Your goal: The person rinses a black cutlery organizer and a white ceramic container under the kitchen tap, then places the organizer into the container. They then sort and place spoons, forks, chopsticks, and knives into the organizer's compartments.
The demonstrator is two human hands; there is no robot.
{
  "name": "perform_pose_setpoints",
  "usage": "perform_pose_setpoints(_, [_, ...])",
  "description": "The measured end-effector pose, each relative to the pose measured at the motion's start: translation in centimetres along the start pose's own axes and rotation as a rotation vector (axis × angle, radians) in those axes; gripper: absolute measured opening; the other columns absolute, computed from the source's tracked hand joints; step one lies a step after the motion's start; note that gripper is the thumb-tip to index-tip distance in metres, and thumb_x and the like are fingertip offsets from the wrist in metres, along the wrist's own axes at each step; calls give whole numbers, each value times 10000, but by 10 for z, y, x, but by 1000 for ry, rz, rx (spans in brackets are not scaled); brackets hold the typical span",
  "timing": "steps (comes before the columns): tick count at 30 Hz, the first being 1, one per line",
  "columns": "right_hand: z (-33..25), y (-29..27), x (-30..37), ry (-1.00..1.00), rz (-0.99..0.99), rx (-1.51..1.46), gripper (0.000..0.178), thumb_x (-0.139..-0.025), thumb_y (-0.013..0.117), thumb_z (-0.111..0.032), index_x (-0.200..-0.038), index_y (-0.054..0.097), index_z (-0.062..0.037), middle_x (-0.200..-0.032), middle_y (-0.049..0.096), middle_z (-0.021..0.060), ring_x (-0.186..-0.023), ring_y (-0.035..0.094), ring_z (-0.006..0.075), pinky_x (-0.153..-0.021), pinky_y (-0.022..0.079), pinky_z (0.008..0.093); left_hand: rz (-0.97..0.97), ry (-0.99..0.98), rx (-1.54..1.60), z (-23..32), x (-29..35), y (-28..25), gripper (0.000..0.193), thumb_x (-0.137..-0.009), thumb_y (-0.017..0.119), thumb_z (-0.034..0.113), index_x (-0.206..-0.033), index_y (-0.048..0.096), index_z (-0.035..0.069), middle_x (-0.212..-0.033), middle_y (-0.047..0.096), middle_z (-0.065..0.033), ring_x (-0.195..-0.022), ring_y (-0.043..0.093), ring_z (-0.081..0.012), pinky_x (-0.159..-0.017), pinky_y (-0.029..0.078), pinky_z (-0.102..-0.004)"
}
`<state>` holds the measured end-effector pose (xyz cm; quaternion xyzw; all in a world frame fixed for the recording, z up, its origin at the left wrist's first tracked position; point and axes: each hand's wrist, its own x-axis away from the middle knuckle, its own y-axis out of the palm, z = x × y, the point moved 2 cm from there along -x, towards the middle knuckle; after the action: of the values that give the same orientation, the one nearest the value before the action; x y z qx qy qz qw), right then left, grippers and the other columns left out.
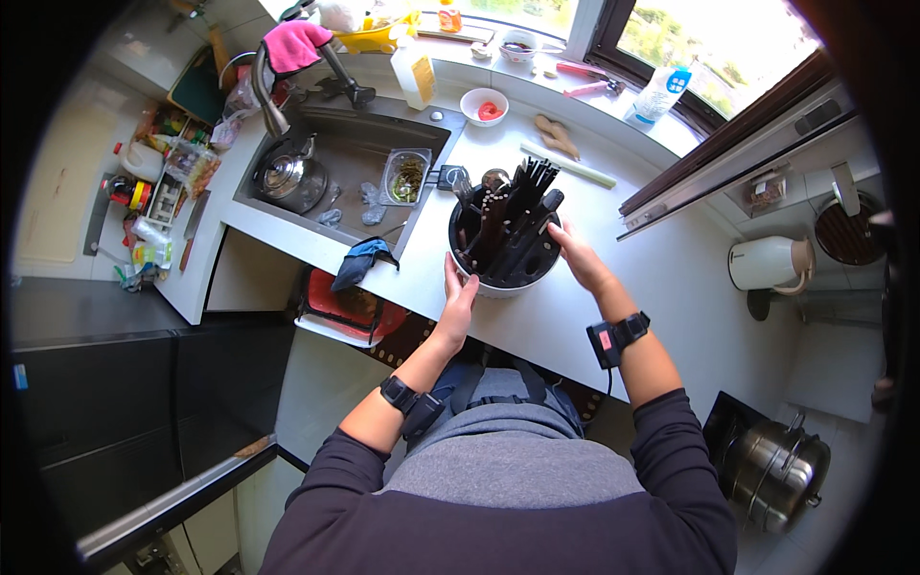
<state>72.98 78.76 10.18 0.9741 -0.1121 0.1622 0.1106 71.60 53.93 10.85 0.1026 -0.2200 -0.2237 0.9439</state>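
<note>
A round utensil holder, black on top with a pale lower wall, is at the counter's front edge. Dark chopsticks and black-handled knives stand in it, leaning different ways. My left hand grips its near left side, thumb up by the rim. Around its right side curls my right hand, thumb at the rim. The fingers under and behind the holder are partly hidden, and I cannot tell whether its base touches the counter.
Left is a dark sink with a kettle and a clear plastic tub. A dark cloth hangs over the counter edge. Behind the holder are a small bowl, ginger and a pale green stalk. An open window juts in at right.
</note>
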Motion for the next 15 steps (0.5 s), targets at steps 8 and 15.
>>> perform_pose_setpoints(8, [16,14,57,34,141,50,828,-937,626,-347,-1537,82,-174,-1562,179,98,-1356,378,281,-1010,424,451,-111,-47,-48,28,-44,-20,729,-984,465,478,-1561,79,255,-1580,206,-24,-1434,197,-198,-1095,220,-462])
perform_pose_setpoints(15, [26,13,94,-106,121,150,858,-828,756,-220,-1483,210,-134,-1408,351,184,-1271,456,293,-999,443,430,-98,150,-54,26,-96,-33,607,-992,448,536,-1429,400,118,-1376,495,-33,-1238,446,-154,-1043,307,-312])
